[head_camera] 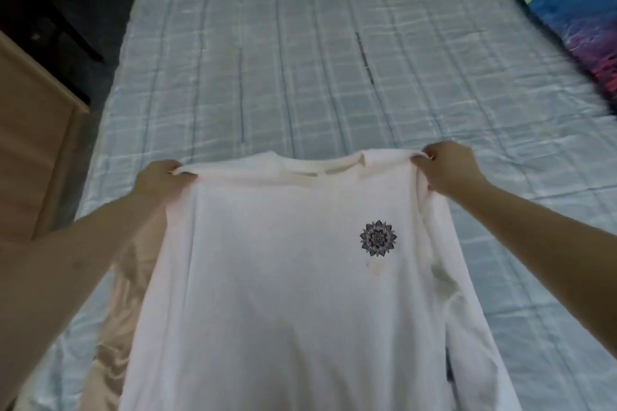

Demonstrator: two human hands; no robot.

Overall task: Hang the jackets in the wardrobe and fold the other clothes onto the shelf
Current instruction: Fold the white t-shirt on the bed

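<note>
A white long-sleeved shirt (283,277) with a small dark flower print on the chest is held up by its shoulders over the bed. My left hand (163,178) grips the left shoulder and my right hand (447,170) grips the right shoulder. The shirt hangs down toward me, its sleeves trailing along both sides. Under it, at the lower left, lies a shiny beige garment (133,280), partly hidden by the shirt.
The bed (300,60) has a pale blue checked sheet. A colourful pillow (574,20) lies at its far right. A light wooden piece of furniture (30,143) stands to the left, and a dark chair (40,17) at the far left.
</note>
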